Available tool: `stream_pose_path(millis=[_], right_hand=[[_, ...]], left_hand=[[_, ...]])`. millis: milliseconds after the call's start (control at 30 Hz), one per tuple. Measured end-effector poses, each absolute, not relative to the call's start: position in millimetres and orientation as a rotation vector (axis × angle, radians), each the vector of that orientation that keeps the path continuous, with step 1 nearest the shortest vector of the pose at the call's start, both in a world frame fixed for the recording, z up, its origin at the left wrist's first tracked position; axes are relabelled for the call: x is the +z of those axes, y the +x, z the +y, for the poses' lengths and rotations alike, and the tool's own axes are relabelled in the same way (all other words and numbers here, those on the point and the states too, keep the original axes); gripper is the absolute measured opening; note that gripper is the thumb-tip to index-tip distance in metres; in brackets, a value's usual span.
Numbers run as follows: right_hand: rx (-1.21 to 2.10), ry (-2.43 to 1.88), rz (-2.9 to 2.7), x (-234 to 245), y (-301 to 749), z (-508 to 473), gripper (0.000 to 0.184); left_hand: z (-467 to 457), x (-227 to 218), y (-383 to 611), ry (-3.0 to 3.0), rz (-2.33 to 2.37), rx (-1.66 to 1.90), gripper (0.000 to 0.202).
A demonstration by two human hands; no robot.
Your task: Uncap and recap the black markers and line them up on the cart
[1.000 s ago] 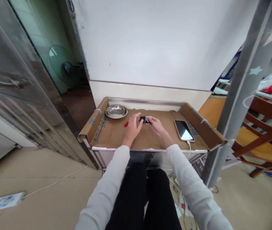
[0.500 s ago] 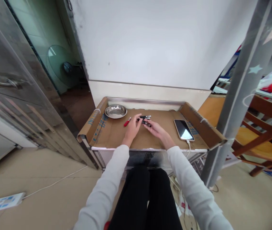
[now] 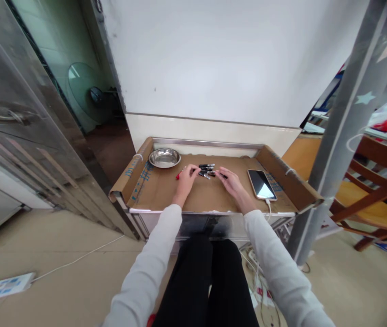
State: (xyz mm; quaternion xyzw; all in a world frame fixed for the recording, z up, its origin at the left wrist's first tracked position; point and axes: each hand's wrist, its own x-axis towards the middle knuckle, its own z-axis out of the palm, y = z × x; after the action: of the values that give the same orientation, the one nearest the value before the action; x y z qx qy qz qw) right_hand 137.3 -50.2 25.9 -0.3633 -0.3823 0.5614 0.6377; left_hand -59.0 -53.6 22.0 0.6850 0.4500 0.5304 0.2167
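Several black pens (image 3: 207,166) with clear or silvery ends lie bunched on the cardboard between my two hands. My left hand (image 3: 185,180) is closed at their left, its thumb and fingertips pinching the end of a dark pen (image 3: 204,175) that points to the right. At the right of the bunch, my right hand (image 3: 231,182) is closed in a pinch on a short dark pen-like piece (image 3: 223,175), mostly hidden by the fingers. A red pen (image 3: 178,175) lies beside my left hand, which partly covers it.
A round steel dish (image 3: 164,158) sits at the back left of the cardboard-lined table (image 3: 159,195). Toward the right lies a phone (image 3: 262,184) with a white cable (image 3: 269,207). Raised cardboard sides (image 3: 286,178) border the surface, and a metal post (image 3: 336,136) stands at the right.
My hands have moved apart, the right one shifting right and the left slightly left. The black pens now lie in the gap, and my left hand covers more of the red pen.
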Motion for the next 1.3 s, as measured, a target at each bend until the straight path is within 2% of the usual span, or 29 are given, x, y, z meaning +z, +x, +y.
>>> stream_pose_path(millis=[200, 400, 567, 667, 767, 900, 1133, 1300], right_hand=[[1.052, -0.893, -1.048, 31.8, 129.9, -54.7, 0.020], [0.672, -0.915, -1.588, 20.9, 115.9, -61.3, 0.023], [0.626, -0.902, -1.943, 10.2, 115.2, -62.4, 0.048], [0.452, -1.006, -2.018, 9.0, 123.2, -62.3, 0.054], [0.128, -1.330, -2.022, 11.7, 133.5, -65.2, 0.051], [-0.045, -1.601, -2.068, 15.9, 140.4, -70.2, 0.024], [0.123, -1.366, -2.146, 17.5, 133.6, -66.6, 0.012], [0.256, -1.236, -2.050, 13.7, 133.0, -58.1, 0.014]], left_hand=[[-59.1, 27.5, -53.6, 2.315, 1.029, 0.971, 0.010], [-64.3, 28.6, -50.9, 2.511, 1.385, 0.978, 0.011], [-61.1, 22.6, -47.9, 2.470, 1.563, 0.987, 0.019], [-59.9, 21.1, -47.2, 2.446, 1.574, 0.996, 0.021], [-59.9, 21.0, -47.9, 2.469, 1.497, 0.989, 0.017], [-61.2, 21.3, -49.8, 2.518, 1.404, 0.967, 0.019], [-60.1, 19.3, -50.9, 2.544, 1.369, 0.929, 0.016], [-58.1, 16.8, -50.0, 2.526, 1.484, 0.974, 0.013]])
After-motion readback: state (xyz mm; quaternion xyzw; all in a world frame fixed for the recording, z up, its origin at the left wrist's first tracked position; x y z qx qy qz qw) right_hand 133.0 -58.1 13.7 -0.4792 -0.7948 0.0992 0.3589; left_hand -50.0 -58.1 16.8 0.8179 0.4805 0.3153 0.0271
